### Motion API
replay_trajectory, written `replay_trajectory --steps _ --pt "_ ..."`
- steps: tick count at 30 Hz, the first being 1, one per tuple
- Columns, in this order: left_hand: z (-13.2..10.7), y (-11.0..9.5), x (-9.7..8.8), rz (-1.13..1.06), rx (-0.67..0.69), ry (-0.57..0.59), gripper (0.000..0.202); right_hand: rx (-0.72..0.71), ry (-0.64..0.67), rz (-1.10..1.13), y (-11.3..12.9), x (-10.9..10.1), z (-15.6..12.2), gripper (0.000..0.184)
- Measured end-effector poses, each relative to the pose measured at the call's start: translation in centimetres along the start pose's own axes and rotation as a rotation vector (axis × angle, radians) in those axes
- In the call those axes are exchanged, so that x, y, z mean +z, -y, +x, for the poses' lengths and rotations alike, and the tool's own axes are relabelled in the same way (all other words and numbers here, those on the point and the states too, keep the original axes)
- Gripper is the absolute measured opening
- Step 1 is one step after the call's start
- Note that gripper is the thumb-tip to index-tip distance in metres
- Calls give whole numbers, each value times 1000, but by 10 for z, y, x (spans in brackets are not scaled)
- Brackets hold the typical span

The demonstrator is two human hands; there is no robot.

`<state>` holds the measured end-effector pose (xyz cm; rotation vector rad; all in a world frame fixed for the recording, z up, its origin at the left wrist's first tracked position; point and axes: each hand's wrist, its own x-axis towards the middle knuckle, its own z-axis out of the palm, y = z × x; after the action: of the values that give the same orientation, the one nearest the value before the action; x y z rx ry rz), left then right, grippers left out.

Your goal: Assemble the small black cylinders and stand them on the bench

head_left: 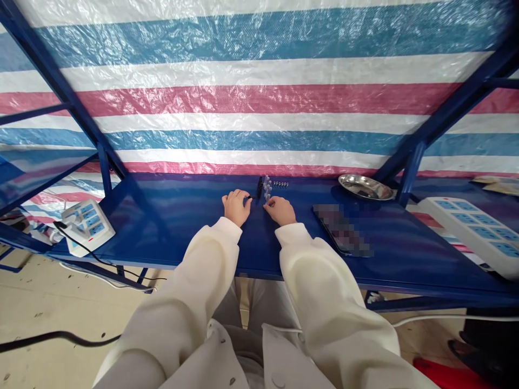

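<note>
Head view: on the blue surface (170,216), the left hand (237,206) and right hand (280,209) keep narrow finger gaps; whether either grips a piece, I cannot tell. Just past their fingertips, toward the surface's far edge, are a black row (260,187) and a translucent row (267,187), a small coil-like row (280,185) at right.

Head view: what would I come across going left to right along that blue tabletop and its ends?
Power strip → left hand → small black row → right hand → shiny metal dish → second power strip.
</note>
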<state>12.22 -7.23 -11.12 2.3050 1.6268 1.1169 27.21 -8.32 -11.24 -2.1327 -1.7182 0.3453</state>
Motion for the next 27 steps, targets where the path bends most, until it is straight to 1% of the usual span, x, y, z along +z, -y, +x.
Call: replay_trajectory --steps 2,4,6,10,17,22,27 --pt "1 1 -3 -78 -48 -54 5 -50 10 -15 3 -1 -3 13" --pt "2 2 -4 -144 -62 -80 4 -118 26 -27 7 -1 -6 12" --pt "2 3 -4 -194 -39 -76 3 -171 41 -46 10 -1 -8 11" --pt "3 8 0 -266 24 -71 3 -213 42 -98 12 -1 -9 11" --pt "3 12 5 -366 112 -84 2 -219 41 -134 13 0 -10 11" --pt "5 16 6 -401 119 -117 1 -171 7 -107 13 -2 -9 11" --pt "5 15 4 -396 127 -105 1 -150 -10 -146 13 -2 -9 13"
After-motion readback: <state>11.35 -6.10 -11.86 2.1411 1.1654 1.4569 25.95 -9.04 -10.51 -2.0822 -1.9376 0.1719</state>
